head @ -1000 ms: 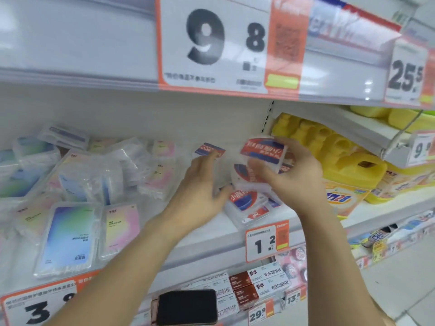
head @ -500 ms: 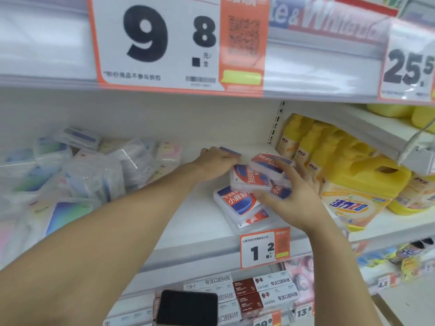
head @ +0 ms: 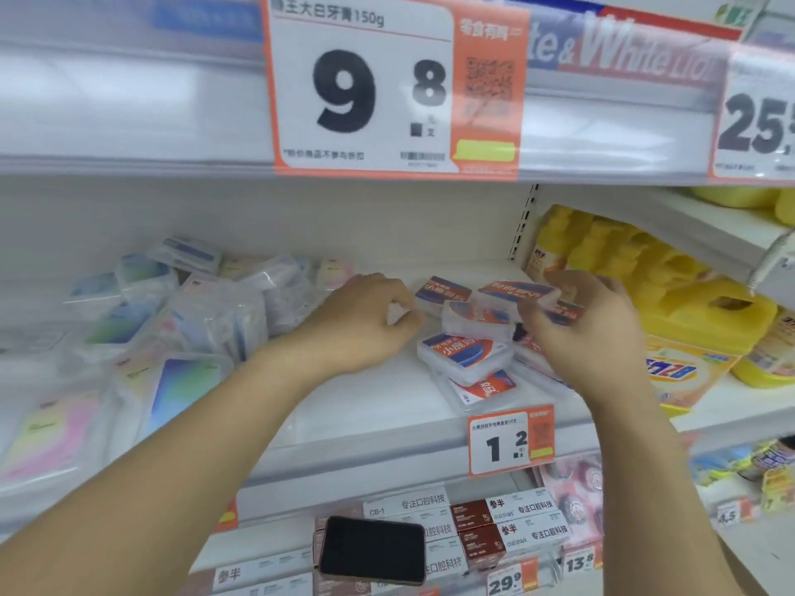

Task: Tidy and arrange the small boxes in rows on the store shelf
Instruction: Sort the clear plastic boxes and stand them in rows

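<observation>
Boxes, small and clear with red-and-blue labels, lie in a loose heap on your white shelf (head: 352,406), toward its right end, some stacked and most of them skewed. Your left hand (head: 361,324) reaches in from the lower left with the fingers curled inward; the fingertips sit right against the back-left box (head: 443,291), though you cannot tell from this view whether they actually pinch anything. Your right hand (head: 580,333) comes in from the lower right, and its fingers are curled round the top box (head: 516,292), holding it tilted above the rest of the heap. Below that, a middle box (head: 473,320) rests on a larger front box (head: 462,357), which lies on another box (head: 482,389) nearest the shelf edge. Just under the heap, a small price tag (head: 509,440) reading 1.2 hangs on the shelf lip. To the left of your left hand sits a jumbled pile of clear packs (head: 172,320) with pastel cards. To the right, past the upright, stand yellow jugs (head: 671,311). Overhead, a big price tag (head: 387,88) reads 9.8. On the lower shelf, a dark phone (head: 373,550) lies on rows of white and brown cartons (head: 494,522).
</observation>
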Available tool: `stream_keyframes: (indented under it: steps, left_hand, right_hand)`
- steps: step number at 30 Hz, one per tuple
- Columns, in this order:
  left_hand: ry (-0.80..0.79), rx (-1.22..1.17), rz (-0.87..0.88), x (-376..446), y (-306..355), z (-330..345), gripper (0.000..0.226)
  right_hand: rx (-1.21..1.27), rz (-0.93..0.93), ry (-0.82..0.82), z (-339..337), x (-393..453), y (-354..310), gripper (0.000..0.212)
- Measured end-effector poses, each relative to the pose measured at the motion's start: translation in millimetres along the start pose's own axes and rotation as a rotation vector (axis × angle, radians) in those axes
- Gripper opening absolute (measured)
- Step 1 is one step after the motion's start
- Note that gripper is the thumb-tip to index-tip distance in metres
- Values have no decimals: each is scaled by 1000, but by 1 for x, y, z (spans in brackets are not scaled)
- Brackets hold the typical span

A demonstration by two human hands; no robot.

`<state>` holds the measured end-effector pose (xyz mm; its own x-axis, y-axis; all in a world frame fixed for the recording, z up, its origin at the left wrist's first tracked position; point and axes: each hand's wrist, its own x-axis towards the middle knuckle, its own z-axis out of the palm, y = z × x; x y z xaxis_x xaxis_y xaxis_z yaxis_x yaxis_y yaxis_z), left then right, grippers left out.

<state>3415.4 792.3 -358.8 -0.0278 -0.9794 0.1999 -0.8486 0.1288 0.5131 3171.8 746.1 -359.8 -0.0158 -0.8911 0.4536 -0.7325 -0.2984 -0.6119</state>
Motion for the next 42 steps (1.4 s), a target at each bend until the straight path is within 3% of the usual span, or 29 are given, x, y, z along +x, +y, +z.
stream_keyframes:
  steps: [2, 5, 8, 11, 15, 18, 20, 23, 25, 27, 31, 39, 42]
  left_hand:
    - [99, 108, 9, -31, -9, -16, 35]
    - [257, 185, -13, -74, -31, -49, 49]
    - [328, 272, -116, -102, -68, -75, 59]
    - [255, 348, -298, -127, -104, -86, 78]
    - [107, 175, -266, -153, -141, -78, 80]
    - [113, -24, -205, -165, -151, -78, 73]
    - [128, -107, -207, -170, -156, -84, 70]
    - [129, -108, -224, -173, -163, -90, 56]
    - [116, -98, -208, -174, -169, -92, 60]
    - [91, -110, -215, -176, -175, -95, 61]
    - [60, -190, -251, -182, -177, -106, 48]
    - [241, -324, -392, -192, -190, -114, 36]
    - [253, -375, -453, -194, -196, -115, 31]
  right_hand:
    - [90, -95, 87, 12, -6, -30, 37]
    - [224, -273, -8, 39, -28, -85, 16]
    - [243, -433, -174, 74, -55, -124, 21]
    - [275, -481, -264, 105, -75, -155, 30]
    - [308, -428, -330, 127, -85, -191, 52]
    - [170, -300, -564, 138, -72, -205, 85]
    - [86, -242, -691, 147, -62, -209, 95]
    - [93, -239, -661, 159, -52, -208, 73]
    - [135, -246, -647, 161, -50, -206, 60]
    - [102, -272, -702, 156, -48, -203, 61]
    - [-43, -327, -802, 155, -43, -204, 86]
    - [356, -82, -677, 168, -27, -200, 51]
    - [527, 44, -708, 166, -22, -194, 57]
